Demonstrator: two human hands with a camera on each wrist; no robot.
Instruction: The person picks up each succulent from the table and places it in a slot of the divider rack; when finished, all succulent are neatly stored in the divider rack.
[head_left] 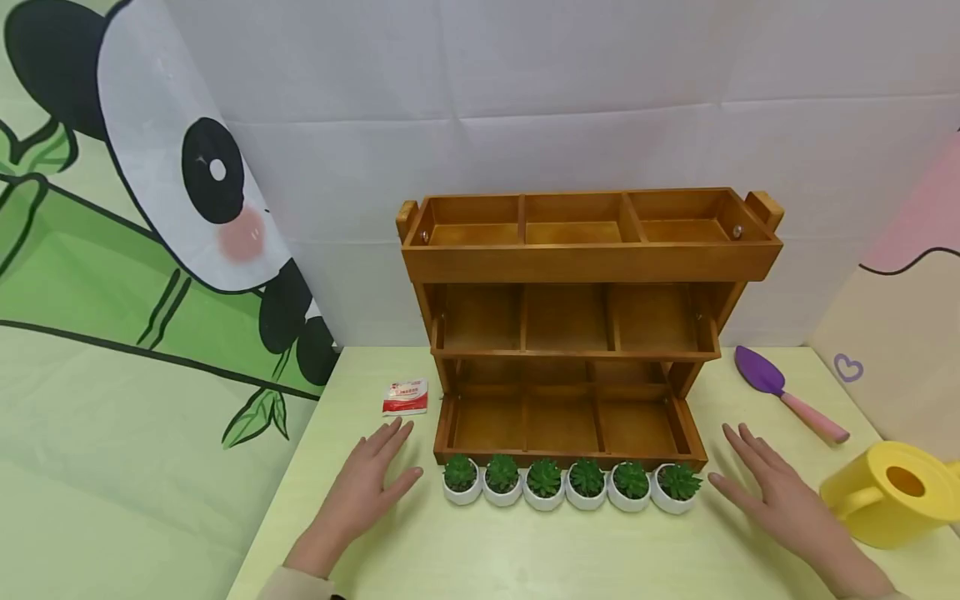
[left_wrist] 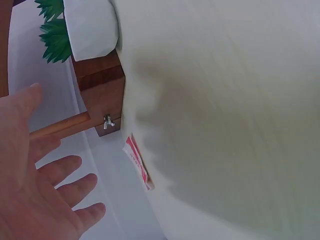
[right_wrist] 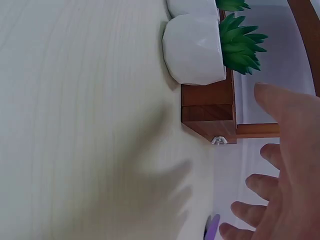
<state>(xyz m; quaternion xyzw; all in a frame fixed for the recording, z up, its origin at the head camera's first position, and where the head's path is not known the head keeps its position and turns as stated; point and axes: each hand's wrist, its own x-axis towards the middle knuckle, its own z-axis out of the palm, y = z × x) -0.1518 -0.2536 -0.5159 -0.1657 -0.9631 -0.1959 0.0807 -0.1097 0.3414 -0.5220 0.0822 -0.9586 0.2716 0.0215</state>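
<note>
Empty hands (head_left: 363, 487) (head_left: 783, 504), fingers spread, tiered wooden shelf (head_left: 592, 264) between, faceted white pots (head_left: 544, 502), perhaps ceramic, spiky green plants (head_left: 544, 477)

L arm: plain beige fabric sleeve (head_left: 295, 585), cuff ending near the wrist; small blk item (head_left: 338, 597) at the cuff's edge, mostly cut off at btm of head view, can't tell what. R arm: just a sliver of pale beige fabric cuff (head_left: 894, 596). L hand (head_left: 367, 482) & R hand (head_left: 783, 498) bare, w/ slim fingers, rounded tips.

A creased white backdrop (head_left: 570, 75), pale table (head_left: 555, 554), panda-printed green wall (head_left: 97, 417) leftward.
</note>
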